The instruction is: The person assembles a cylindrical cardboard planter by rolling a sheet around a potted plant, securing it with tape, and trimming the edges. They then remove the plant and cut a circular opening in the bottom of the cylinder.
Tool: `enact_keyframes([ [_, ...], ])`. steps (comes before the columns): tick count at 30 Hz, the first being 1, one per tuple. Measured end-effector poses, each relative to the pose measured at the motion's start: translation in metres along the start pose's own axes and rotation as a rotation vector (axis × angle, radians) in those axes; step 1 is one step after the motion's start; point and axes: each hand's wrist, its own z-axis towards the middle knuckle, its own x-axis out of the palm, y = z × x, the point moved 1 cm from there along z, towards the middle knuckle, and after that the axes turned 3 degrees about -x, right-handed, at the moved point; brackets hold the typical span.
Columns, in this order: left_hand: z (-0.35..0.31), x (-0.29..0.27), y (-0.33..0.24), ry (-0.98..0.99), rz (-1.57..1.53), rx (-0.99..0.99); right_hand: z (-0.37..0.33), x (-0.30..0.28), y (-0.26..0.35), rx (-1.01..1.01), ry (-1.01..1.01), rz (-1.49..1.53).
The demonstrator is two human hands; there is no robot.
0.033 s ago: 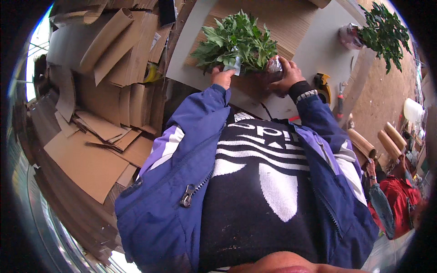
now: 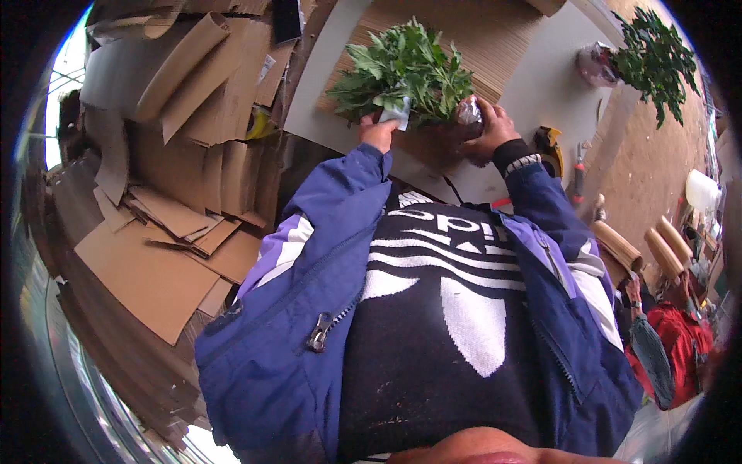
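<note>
A bushy green leafy plant point(image 2: 413, 66) is in front of me over the bench. At its lower right shows a dark reddish pot in shiny clear plastic wrap point(image 2: 468, 116). My right hand point(image 2: 491, 133) is closed round that wrapped pot. On the left, my left hand point(image 2: 376, 133) is under the leaves, its thumb pressed to a small pale label point(image 2: 397, 114). The leaves hide most of the left fingers. Much of the pot's body lies in shadow between my hands.
A ribbed cardboard sheet point(image 2: 487, 39) lies on the pale bench point(image 2: 533, 93). Another wrapped potted plant point(image 2: 599, 63) stands at the far right. Nearby are a yellow-black tape dispenser point(image 2: 549, 147) and a red-handled tool point(image 2: 578, 178). Cardboard pieces point(image 2: 147, 278) pile up left. Another person's red garment point(image 2: 676, 340) shows right.
</note>
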Motion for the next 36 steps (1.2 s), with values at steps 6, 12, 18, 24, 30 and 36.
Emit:
enact_keyframes([
  [6, -0.062, -0.07, -0.029, 0.002, -0.403, -0.156, 0.006, 0.003, -0.009, -0.118, -0.057, 0.094],
  [12, -0.026, -0.139, -0.075, -0.301, -0.551, 0.148, 0.009, 0.002, -0.013, -0.087, 0.001, 0.088],
  [18, 0.118, -0.145, -0.154, -0.136, -0.823, 0.257, 0.014, 0.007, -0.019, -0.121, -0.013, 0.128],
  [24, 0.139, -0.152, -0.112, 0.325, -0.627, 0.081, 0.004, 0.0, -0.011, -0.042, 0.016, 0.049],
  [30, 0.055, -0.143, 0.016, 0.341, -0.495, -0.556, 0.009, -0.002, -0.008, -0.098, -0.011, 0.077],
  [36, -0.002, -0.065, 0.06, 0.519, -0.297, -0.785, 0.015, 0.0, -0.022, -0.131, 0.034, 0.075],
])
